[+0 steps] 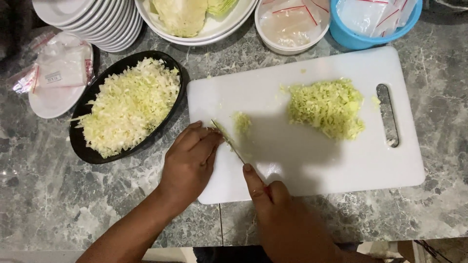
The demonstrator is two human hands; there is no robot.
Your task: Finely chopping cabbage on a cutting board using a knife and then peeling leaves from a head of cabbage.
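Right hand [273, 199] grips a thin-bladed knife [229, 141], index finger along its spine, over the white plastic cutting board [312, 160]. Left hand [190, 158] presses flat beside the blade, fingers together, near a small heap of chopped pale-green cabbage [241, 122].

Clear red-striped zip bags: in white bowl [291, 24] at 12 o'clock, in blue bowl [373, 22] at 1, white-labelled bag [61, 65] on plate at 10.

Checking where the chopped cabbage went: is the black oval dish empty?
No, the black oval dish is heaped with chopped cabbage.
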